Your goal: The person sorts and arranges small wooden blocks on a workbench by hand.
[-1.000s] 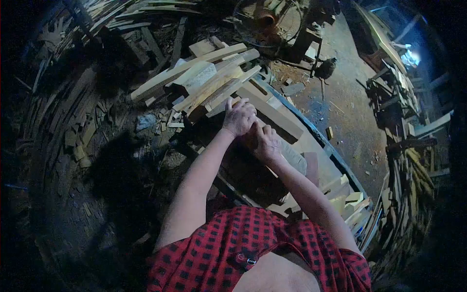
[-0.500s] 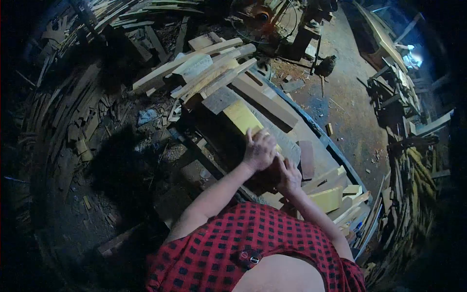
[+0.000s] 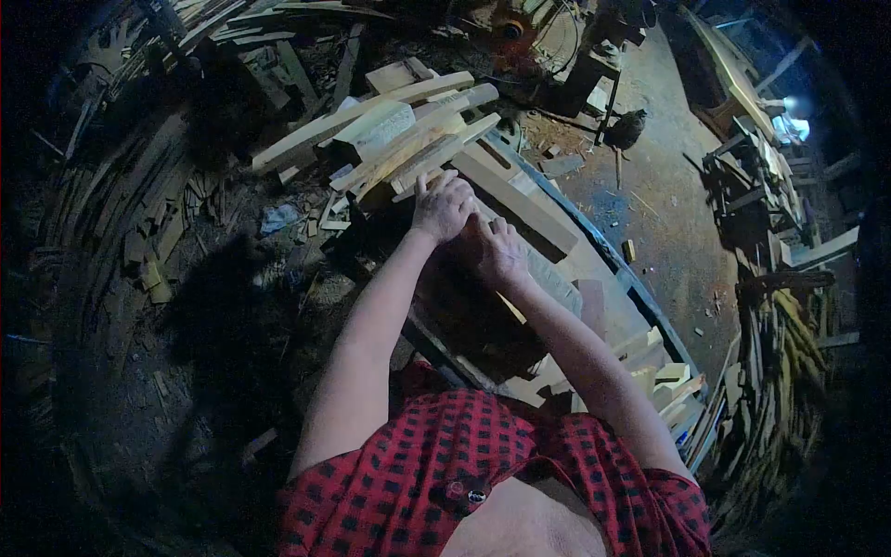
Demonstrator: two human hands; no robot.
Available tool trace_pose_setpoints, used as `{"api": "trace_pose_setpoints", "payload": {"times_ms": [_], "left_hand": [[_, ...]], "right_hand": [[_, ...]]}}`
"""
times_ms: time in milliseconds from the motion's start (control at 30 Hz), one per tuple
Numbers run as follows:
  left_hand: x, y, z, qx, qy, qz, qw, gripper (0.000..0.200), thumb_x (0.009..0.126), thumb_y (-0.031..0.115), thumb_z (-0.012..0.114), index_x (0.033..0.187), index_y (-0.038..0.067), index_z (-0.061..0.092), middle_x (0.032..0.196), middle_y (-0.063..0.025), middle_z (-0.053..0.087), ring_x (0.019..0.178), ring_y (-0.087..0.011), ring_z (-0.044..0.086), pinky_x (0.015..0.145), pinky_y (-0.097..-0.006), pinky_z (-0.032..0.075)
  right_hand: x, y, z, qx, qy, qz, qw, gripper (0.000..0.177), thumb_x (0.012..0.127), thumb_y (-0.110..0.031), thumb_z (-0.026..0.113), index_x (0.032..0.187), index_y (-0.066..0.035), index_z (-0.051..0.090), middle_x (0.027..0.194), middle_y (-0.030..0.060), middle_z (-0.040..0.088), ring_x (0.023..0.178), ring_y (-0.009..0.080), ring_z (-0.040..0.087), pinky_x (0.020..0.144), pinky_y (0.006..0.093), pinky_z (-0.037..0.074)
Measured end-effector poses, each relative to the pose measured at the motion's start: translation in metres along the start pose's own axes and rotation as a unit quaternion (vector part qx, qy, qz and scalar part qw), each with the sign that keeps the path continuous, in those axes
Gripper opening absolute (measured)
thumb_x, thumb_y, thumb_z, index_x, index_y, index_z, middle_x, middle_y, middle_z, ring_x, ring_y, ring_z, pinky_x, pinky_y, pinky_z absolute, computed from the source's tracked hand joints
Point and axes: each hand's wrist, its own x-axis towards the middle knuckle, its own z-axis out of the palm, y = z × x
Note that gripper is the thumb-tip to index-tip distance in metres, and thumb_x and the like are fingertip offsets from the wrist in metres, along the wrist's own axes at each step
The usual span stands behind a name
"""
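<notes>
My left hand (image 3: pixel 444 206) is at the far end of the work surface, its fingers bent over something small and hidden. Close beside it, nearer to me, my right hand (image 3: pixel 502 252) has its fingers curled, and the thumbs almost meet. What they grip cannot be made out. Under my right wrist a strip of a yellow board (image 3: pixel 511 308) shows; hands and forearms cover most of the rest. A long brown beam (image 3: pixel 515 206) lies just right of my hands.
Several pale boards (image 3: pixel 371 130) are stacked beyond my hands. A short brown block (image 3: pixel 589 308) and cut pieces (image 3: pixel 673 373) lie at the right. The bench's blue-grey edge (image 3: pixel 594 237) runs diagonally. A fan-like machine (image 3: pixel 512 32) stands at the back; wood scraps cover the left floor.
Both hands have moved away from my body and to the left, along the yellow board to its far end. My arms are stretched further out, and the grey piece there is now covered.
</notes>
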Motion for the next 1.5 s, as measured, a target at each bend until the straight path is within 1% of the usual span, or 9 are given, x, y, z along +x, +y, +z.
{"api": "trace_pose_setpoints", "payload": {"times_ms": [100,233,300,533,800,867,1067,1367,1500], "left_hand": [[-0.003,0.004,-0.001,0.027,-0.033,-0.011,0.999,0.025,0.090,0.028,0.047,0.103,0.014,0.064,0.116,-0.0027,0.061,0.123,-0.0207,0.046,0.104,-0.0598,0.018],[-0.020,0.035,-0.001,0.025,-0.035,-0.021,0.999,0.024,0.090,0.027,0.046,0.100,0.014,0.064,0.114,-0.0028,0.061,0.125,-0.0235,0.044,0.104,-0.0612,0.017],[-0.039,0.068,0.004,0.003,-0.030,-0.017,0.999,0.023,0.090,0.026,0.047,0.098,0.012,0.063,0.110,-0.0049,0.062,0.124,-0.0252,0.044,0.104,-0.0627,0.017],[-0.093,0.175,0.009,-0.049,-0.056,0.015,0.997,0.025,0.084,0.028,0.053,0.099,0.010,0.062,0.110,-0.0086,0.059,0.126,-0.0283,0.041,0.103,-0.0676,0.014],[-0.048,0.108,0.025,-0.016,-0.085,0.037,0.996,0.029,0.087,0.029,0.048,0.104,0.012,0.063,0.119,-0.0081,0.058,0.127,-0.0271,0.042,0.102,-0.0691,0.018],[-0.012,0.067,0.026,-0.020,-0.025,0.040,0.999,0.021,0.085,0.028,0.049,0.090,0.012,0.062,0.105,-0.0057,0.060,0.123,-0.0248,0.045,0.101,-0.0691,0.019],[0.048,0.001,0.028,0.004,-0.072,0.034,0.997,0.022,0.087,0.030,0.048,0.095,0.017,0.065,0.112,0.0008,0.061,0.123,-0.0175,0.045,0.104,-0.0606,0.019],[-0.017,0.073,0.027,0.020,-0.007,0.025,0.999,0.019,0.086,0.027,0.049,0.092,0.014,0.062,0.107,-0.0010,0.059,0.123,-0.0204,0.042,0.101,-0.0685,0.020],[-0.070,0.149,0.015,-0.018,-0.087,0.008,0.996,0.027,0.085,0.027,0.051,0.102,0.008,0.062,0.118,-0.0074,0.057,0.129,-0.0275,0.039,0.103,-0.0713,0.013]], "right_hand": [[-0.006,0.002,0.003,-0.021,0.025,-0.018,0.999,0.078,0.073,-0.018,0.066,0.143,-0.019,0.032,0.108,0.0158,0.050,0.100,0.0351,0.053,0.078,0.0459,0.049],[-0.039,0.010,-0.007,-0.045,0.043,-0.026,0.998,0.081,0.070,-0.016,0.068,0.143,-0.019,0.032,0.107,0.0153,0.050,0.099,0.0351,0.053,0.077,0.0453,0.049],[-0.077,0.017,-0.026,-0.042,-0.038,0.006,0.998,0.084,0.067,-0.013,0.068,0.143,-0.018,0.033,0.108,0.0151,0.050,0.099,0.0356,0.052,0.077,0.0442,0.049],[-0.189,0.046,-0.066,-0.026,0.000,-0.002,1.000,0.073,0.068,-0.016,0.068,0.137,-0.012,0.042,0.107,0.0165,0.052,0.094,0.0367,0.053,0.074,0.0435,0.048],[-0.120,0.042,-0.039,-0.036,-0.036,0.034,0.998,0.073,0.067,-0.018,0.069,0.135,-0.010,0.043,0.109,0.0173,0.051,0.097,0.0387,0.053,0.076,0.0453,0.048],[-0.065,0.032,-0.029,-0.053,0.029,-0.009,0.998,0.078,0.071,-0.022,0.066,0.143,-0.017,0.035,0.103,0.0144,0.050,0.093,0.0343,0.053,0.070,0.0431,0.050],[0.021,0.034,-0.002,-0.066,-0.017,0.056,0.996,0.078,0.070,-0.024,0.066,0.142,-0.019,0.035,0.108,0.0159,0.050,0.098,0.0350,0.054,0.073,0.0443,0.050],[-0.070,0.033,-0.032,-0.029,-0.004,0.012,0.999,0.075,0.072,-0.015,0.063,0.142,-0.017,0.035,0.108,0.0170,0.050,0.098,0.0363,0.053,0.075,0.0449,0.048],[-0.159,0.050,-0.049,-0.030,-0.011,0.000,0.999,0.073,0.069,-0.012,0.061,0.139,-0.010,0.040,0.110,0.0169,0.050,0.097,0.0363,0.051,0.074,0.0434,0.047]]}}
